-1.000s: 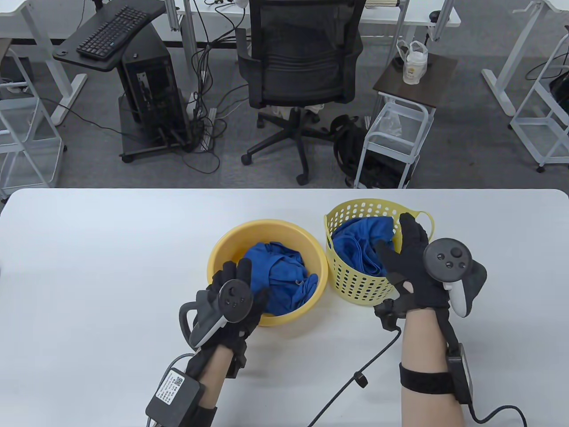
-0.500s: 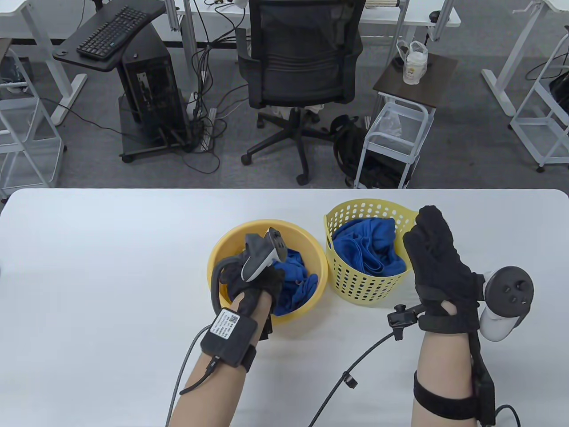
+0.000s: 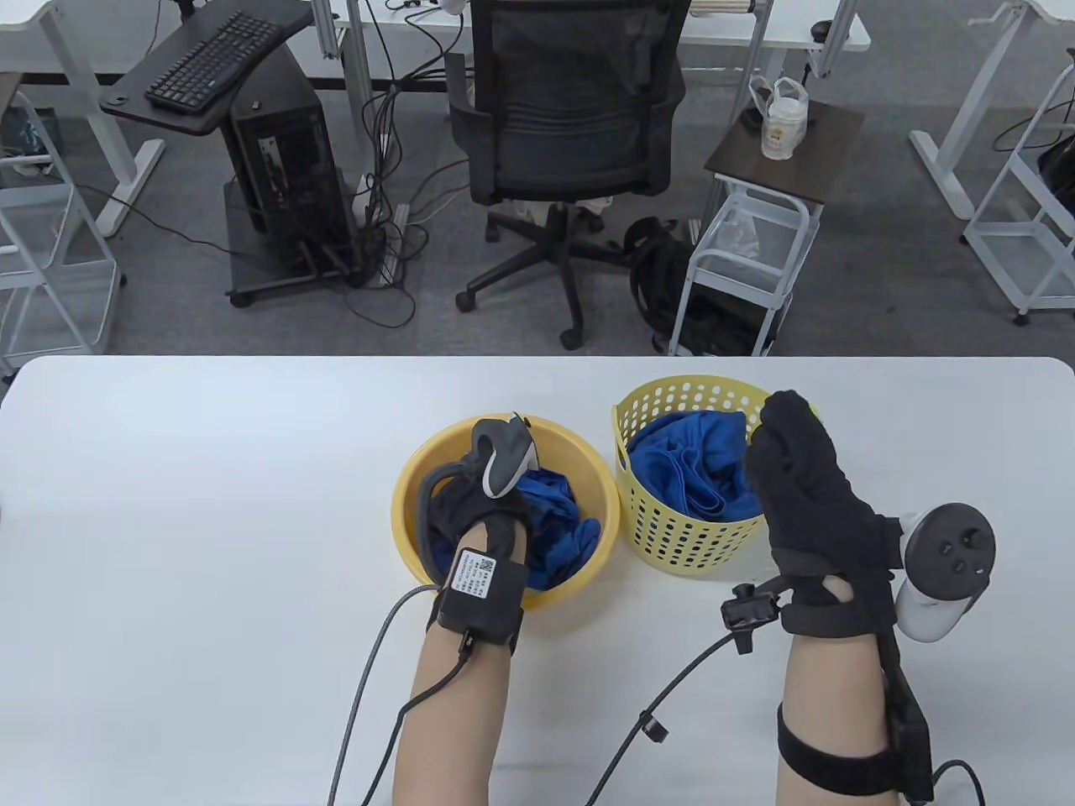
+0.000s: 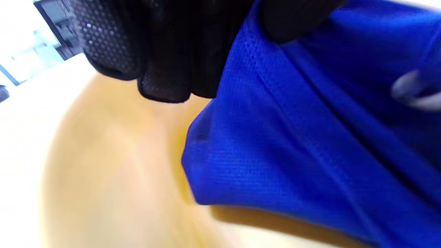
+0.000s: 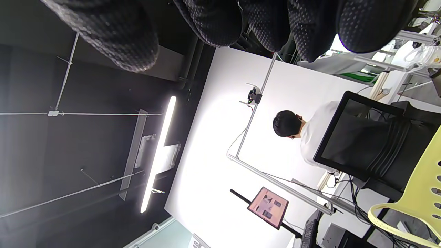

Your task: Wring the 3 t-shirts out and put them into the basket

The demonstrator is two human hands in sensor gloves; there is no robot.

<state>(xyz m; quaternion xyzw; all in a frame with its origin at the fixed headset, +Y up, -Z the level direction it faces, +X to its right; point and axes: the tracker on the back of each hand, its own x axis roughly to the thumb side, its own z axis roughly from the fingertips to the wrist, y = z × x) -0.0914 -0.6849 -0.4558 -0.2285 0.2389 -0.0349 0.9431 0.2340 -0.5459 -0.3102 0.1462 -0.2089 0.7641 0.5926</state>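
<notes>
A yellow basin (image 3: pixel 409 504) on the white table holds a crumpled blue t-shirt (image 3: pixel 561 522). My left hand (image 3: pixel 467 505) reaches down into the basin, its fingertips buried in the cloth. In the left wrist view the fingers (image 4: pixel 162 69) and thumb pinch a fold of the blue t-shirt (image 4: pixel 310 137) over the basin wall (image 4: pixel 113 172). Right of the basin, a perforated yellow basket (image 3: pixel 689 537) holds more blue cloth (image 3: pixel 689 462). My right hand (image 3: pixel 798 470) hovers at the basket's right rim, fingers relaxed and holding nothing. The right wrist view shows its bare fingers (image 5: pixel 213 24).
A glove cable (image 3: pixel 672 697) trails over the table between my forearms. Beyond the far table edge stand a black office chair (image 3: pixel 571 126) and a white cart (image 3: pixel 756 252). A person (image 5: pixel 310 131) sits far off in the right wrist view.
My left hand turned over and dipped into the basin, taking hold of the shirt. My right hand came out of the basket and now hangs at its right rim.
</notes>
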